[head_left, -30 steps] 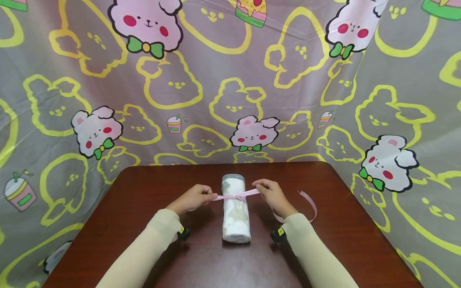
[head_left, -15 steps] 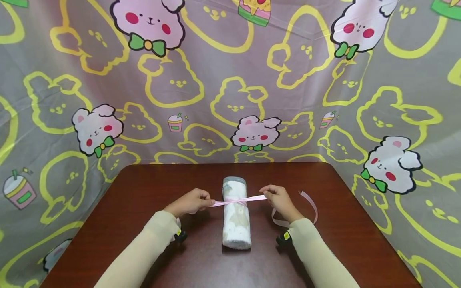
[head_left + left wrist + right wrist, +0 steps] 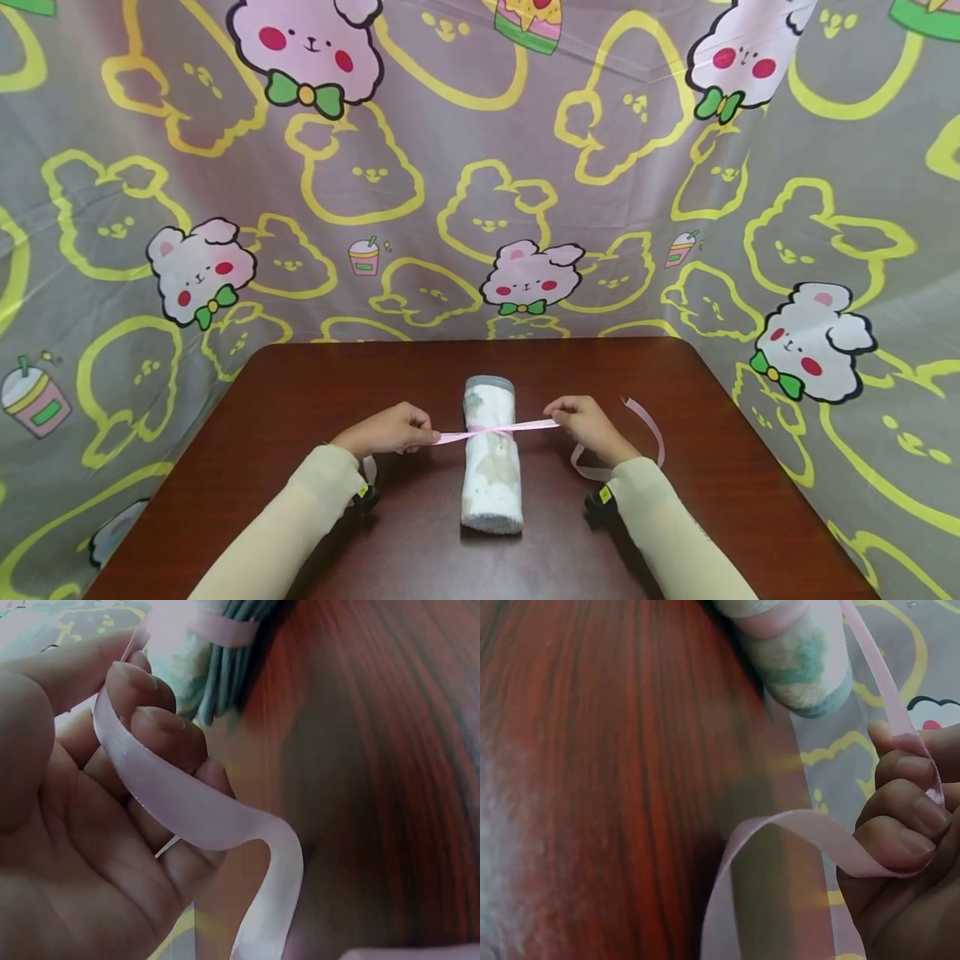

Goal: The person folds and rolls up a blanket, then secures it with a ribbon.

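Pink ribbon (image 3: 534,426) is, in the head view, crossing the rolled towel (image 3: 492,479) lying on the worktop (image 3: 420,533); the left arm (image 3: 281,517) and right arm (image 3: 671,521) are reaching forward, the left hand (image 3: 390,428) and right hand (image 3: 591,427) pinching the ribbon on opposite sides. In the left wrist view, the palm is facing the camera, the ribbon trailing past bent fingers (image 3: 169,735). In the right wrist view, fingers are curling around the ribbon, its tail looping down
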